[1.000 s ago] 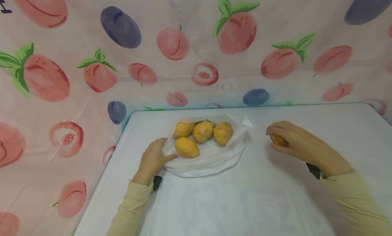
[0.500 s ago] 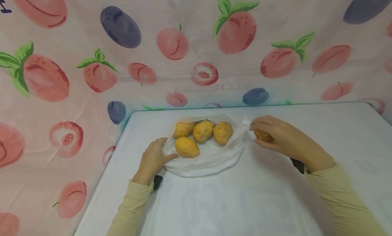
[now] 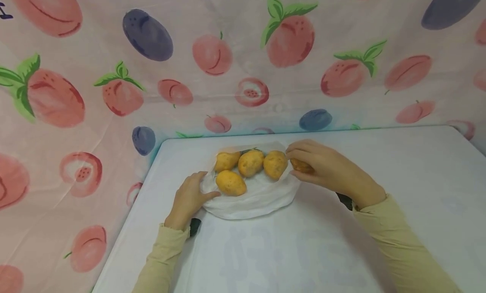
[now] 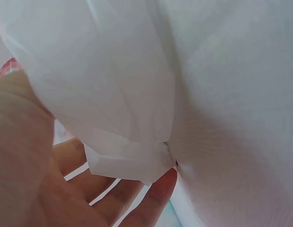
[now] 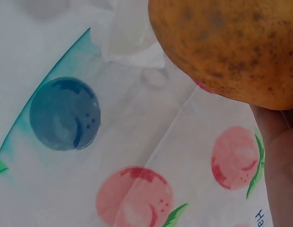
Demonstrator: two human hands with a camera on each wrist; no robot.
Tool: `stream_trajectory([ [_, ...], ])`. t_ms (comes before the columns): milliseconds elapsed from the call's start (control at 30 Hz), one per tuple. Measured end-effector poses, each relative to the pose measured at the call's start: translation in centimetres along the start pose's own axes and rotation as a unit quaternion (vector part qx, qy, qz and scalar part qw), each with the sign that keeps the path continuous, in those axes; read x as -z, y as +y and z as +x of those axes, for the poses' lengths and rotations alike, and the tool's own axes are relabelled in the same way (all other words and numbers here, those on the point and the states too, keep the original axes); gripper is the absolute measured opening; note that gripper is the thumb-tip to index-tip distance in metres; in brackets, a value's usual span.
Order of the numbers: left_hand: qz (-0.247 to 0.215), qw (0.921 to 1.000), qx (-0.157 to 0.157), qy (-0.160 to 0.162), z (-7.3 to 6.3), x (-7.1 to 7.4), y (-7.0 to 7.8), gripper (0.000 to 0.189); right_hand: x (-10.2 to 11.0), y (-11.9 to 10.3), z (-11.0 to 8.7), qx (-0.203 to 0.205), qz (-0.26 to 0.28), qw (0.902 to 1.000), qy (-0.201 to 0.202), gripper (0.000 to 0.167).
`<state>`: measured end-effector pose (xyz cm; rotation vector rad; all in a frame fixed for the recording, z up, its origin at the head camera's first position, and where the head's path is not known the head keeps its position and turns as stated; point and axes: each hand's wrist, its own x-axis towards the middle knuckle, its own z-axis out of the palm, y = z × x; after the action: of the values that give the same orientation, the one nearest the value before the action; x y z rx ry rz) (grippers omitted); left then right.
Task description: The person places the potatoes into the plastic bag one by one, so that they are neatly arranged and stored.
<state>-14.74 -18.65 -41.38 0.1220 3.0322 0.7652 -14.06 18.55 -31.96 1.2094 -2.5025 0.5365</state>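
Observation:
A white, thin plastic bag (image 3: pixel 247 209) lies on the table with several yellow potatoes (image 3: pixel 231 183) in or on it; one thin bag edge overlaps the right-hand ones. My left hand (image 3: pixel 191 198) holds the bag's left edge, its thumb toward the front. In the left wrist view the curled fingers (image 4: pixel 151 198) lie along a crumpled bag corner. My right hand (image 3: pixel 322 164) grips another potato (image 3: pixel 301 166) at the bag's right side, close beside the rightmost one. The right wrist view shows this potato (image 5: pixel 231 52) with dark speckles; most of the hand is out of that frame.
The white table (image 3: pixel 379 158) reaches to a fruit-printed cloth (image 3: pixel 235 31) hung behind and at the left. Dark wrist-worn pieces show under both wrists, the left one (image 3: pixel 195 227) touching or close to the tabletop.
My right hand has moved left with its potato, from well right of the bag to the bag's right edge. The left hand and the other potatoes have stayed in place.

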Motion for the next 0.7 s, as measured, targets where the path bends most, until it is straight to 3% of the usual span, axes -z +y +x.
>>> stream_trajectory([
  [300, 0.01, 0.9999, 0.002, -0.002, 0.2, -0.1, -0.3, 0.08, -1.6, -1.1, 1.9, 0.043, 0.009, 0.9989, 0.019, 0.038],
  [700, 0.009, 0.9999, 0.004, -0.004, 0.3, -0.1, -0.1, 0.081, -3.8, -1.5, 3.9, 0.065, 0.027, 0.9968, 0.039, 0.033],
])
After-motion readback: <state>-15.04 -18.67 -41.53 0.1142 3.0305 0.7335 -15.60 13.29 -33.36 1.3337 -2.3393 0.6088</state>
